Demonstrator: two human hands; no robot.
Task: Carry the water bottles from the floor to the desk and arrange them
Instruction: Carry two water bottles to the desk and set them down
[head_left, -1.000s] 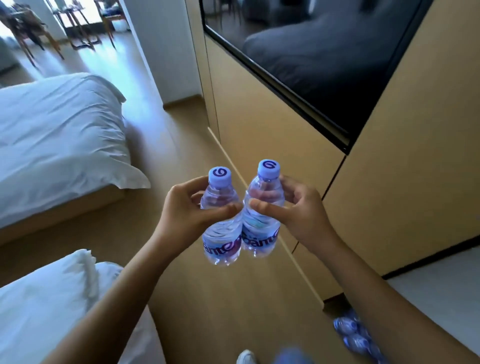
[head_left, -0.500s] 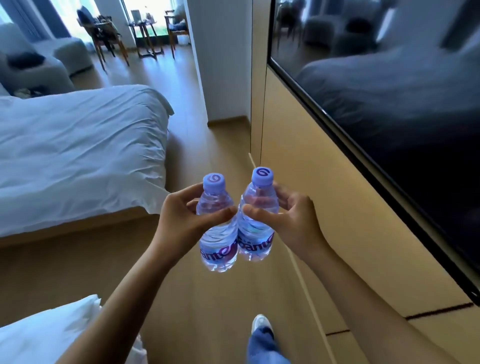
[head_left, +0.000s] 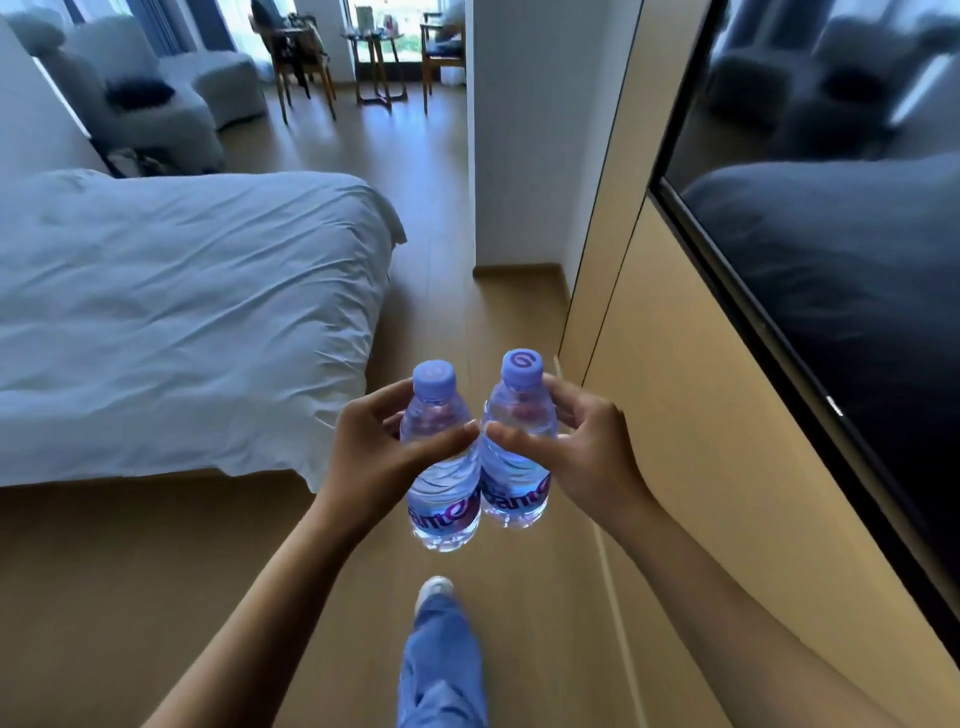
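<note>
Two small clear water bottles with lilac caps and purple labels are held upright side by side in front of me, touching each other. My left hand (head_left: 374, 457) grips the left bottle (head_left: 441, 483) around its upper body. My right hand (head_left: 582, 457) grips the right bottle (head_left: 517, 467) the same way. Both bottles hang in the air above the wooden floor. No desk is in view.
A bed with white bedding (head_left: 182, 322) lies to the left. A beige panelled wall with a black TV screen (head_left: 831, 260) runs along the right. The wooden floor aisle (head_left: 436, 291) leads ahead to chairs and a small table (head_left: 376, 57) by a window. My leg and shoe (head_left: 436, 592) step forward.
The view has swung up and along the aisle as I walk forward; the bottles on the floor have dropped out of view. Both hands keep the same hold on the two bottles.
</note>
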